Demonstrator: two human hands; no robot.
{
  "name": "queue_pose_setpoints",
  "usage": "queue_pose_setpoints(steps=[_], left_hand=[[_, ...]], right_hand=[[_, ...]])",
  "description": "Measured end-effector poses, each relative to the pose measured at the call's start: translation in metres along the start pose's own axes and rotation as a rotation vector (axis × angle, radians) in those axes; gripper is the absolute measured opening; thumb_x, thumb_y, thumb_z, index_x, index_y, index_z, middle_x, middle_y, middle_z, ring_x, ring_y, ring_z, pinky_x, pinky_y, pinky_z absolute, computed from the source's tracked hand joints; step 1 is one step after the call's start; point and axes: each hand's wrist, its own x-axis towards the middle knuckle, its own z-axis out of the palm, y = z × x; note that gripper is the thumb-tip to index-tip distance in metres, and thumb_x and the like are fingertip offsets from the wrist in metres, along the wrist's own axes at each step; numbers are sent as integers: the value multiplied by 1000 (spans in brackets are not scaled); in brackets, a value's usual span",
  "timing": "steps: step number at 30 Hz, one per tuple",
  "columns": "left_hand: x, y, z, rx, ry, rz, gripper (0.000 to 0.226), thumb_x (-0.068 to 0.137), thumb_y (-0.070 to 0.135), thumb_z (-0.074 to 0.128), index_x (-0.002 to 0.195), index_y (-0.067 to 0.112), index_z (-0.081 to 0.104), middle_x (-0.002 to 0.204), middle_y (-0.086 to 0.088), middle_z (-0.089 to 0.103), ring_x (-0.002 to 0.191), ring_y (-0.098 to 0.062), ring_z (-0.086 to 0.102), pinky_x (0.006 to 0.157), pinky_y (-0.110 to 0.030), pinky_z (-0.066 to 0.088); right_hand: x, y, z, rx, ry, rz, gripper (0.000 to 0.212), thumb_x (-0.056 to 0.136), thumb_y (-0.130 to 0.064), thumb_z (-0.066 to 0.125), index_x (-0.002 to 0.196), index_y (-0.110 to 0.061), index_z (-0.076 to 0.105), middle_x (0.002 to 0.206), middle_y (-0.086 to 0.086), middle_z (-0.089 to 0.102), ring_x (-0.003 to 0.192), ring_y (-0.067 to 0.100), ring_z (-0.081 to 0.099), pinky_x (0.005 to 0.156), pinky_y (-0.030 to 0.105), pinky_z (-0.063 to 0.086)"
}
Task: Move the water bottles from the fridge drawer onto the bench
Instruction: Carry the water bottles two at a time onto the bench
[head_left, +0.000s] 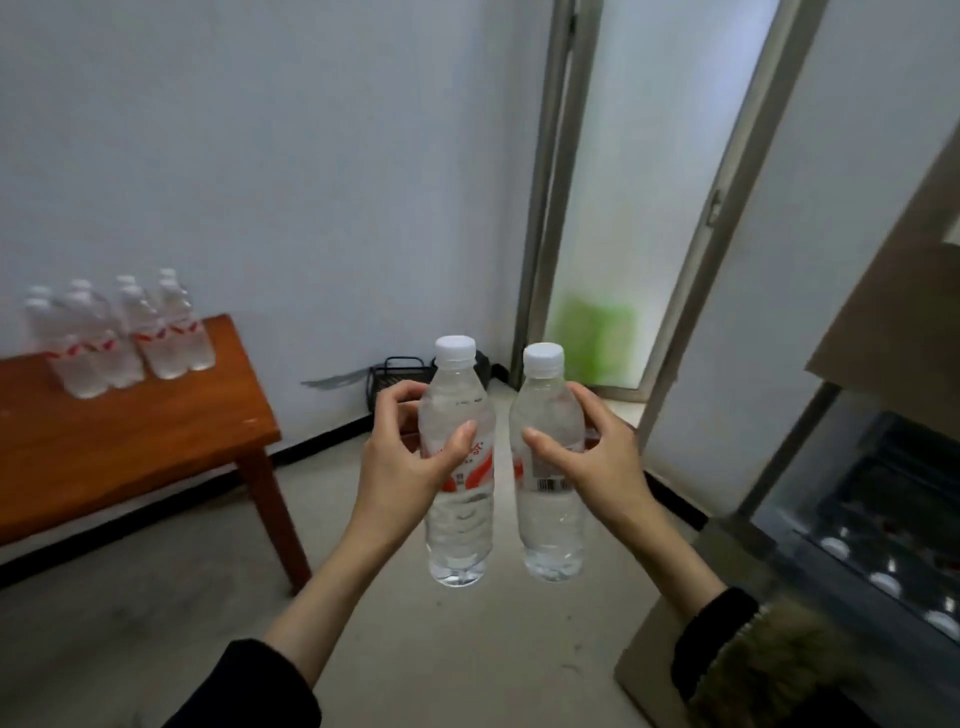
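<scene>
Bottles (459, 462) stand upright, one gripped in each hand (410, 457), side by side.

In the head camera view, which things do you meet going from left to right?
Bottles on the bench → wooden bench → left hand → left bottle → right bottle → right hand → fridge drawer.

Left of the fridge drawer (878, 525), bare floor (467, 649) ran open all the way across to the bench (130, 441). Far from the drawer, a cluster of bottles (119, 332) crowded the bench's back left corner; its near and right parts lay bare. Beyond the drawer, by the wall, a black rack (395, 376) blocked the floor. The drawer's own interior was packed with white caps (883, 582).
</scene>
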Motion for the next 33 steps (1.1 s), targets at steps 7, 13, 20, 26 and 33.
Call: queue_pose_setpoints(steps=[7, 13, 20, 26, 33], left_hand=[[37, -57, -175, 205, 185, -101, 52, 67, 39, 78, 106, 36, 44, 101, 12, 61, 93, -2, 62, 79, -29, 54], [60, -94, -273, 221, 331, -198, 56, 73, 28, 74, 116, 30, 39, 103, 17, 53, 99, -6, 57, 80, -25, 50], [106, -147, -352, 329, 385, -310, 67, 74, 29, 73, 131, 25, 39, 116, 15, 46, 105, -4, 48, 74, -12, 42], [171, -189, -418, 431, 425, -378, 72, 74, 34, 72, 136, 22, 37, 136, 0, 49, 110, -7, 48, 85, -26, 47], [234, -237, -481, 444, 436, -495, 73, 74, 31, 73, 136, 20, 36, 137, -3, 49, 119, -17, 51, 85, -28, 46]], right_hand=[[54, -28, 175, 68, -181, -61, 53, 71, -22, 79, 119, -25, 57, 111, -9, 63, 95, -4, 60, 76, 8, 47], [93, -40, 291, 60, -362, -87, 57, 71, -31, 79, 122, -26, 54, 116, -9, 62, 104, 2, 59, 88, 24, 50], [151, -47, 402, 45, -516, -122, 55, 73, -32, 76, 122, -29, 51, 115, -14, 58, 105, 2, 54, 84, 16, 44], [214, -49, 496, 10, -575, -149, 62, 72, -32, 77, 127, -28, 47, 116, -13, 53, 104, 4, 50, 85, 17, 40], [273, -48, 591, -49, -686, -116, 70, 71, -27, 78, 132, -26, 42, 127, -5, 54, 105, 4, 48, 83, 19, 40]])
